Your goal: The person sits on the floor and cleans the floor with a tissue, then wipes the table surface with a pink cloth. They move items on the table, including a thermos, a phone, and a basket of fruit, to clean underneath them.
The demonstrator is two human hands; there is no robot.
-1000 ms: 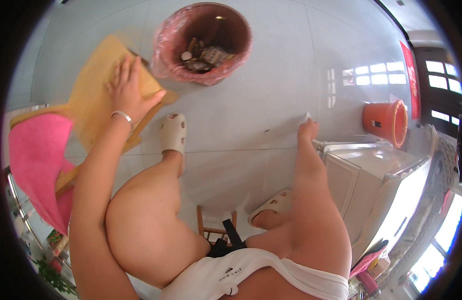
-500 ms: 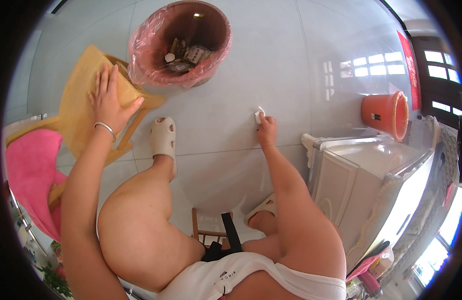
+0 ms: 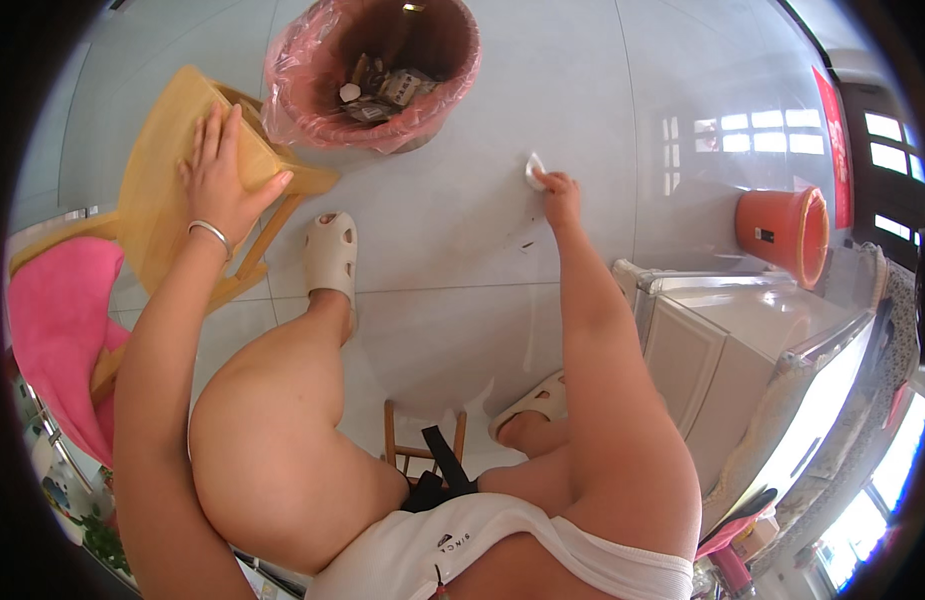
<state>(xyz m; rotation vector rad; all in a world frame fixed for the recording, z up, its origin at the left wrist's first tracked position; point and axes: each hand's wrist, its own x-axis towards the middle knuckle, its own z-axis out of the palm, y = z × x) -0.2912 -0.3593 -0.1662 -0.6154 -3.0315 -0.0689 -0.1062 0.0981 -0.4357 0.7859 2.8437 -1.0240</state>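
My left hand (image 3: 224, 178) lies flat with its fingers spread on the seat of a light wooden chair (image 3: 157, 190). Reaching far forward over the grey tiled floor (image 3: 442, 230), my right hand (image 3: 561, 200) pinches a small white tissue (image 3: 533, 171) against the tiles. A small dark scrap (image 3: 527, 245) lies on the floor, nearer to me than that hand. Beyond my left foot stands a bin (image 3: 450, 60) lined with pink plastic, with crumpled wrappers (image 3: 397, 88) inside.
An orange bin (image 3: 772, 230) stands at right, beside a white cabinet (image 3: 687, 340) with a transparent cover. Pink cloth (image 3: 67, 330) hangs over the chair's back at left. My feet wear beige clogs (image 3: 330, 255), and a small wooden stool (image 3: 392, 435) shows beneath me.
My right hand has slid forward and slightly right with the tissue, leaving the dark scrap in plain view behind it. The left hand stays on the chair. The view has shifted slightly.
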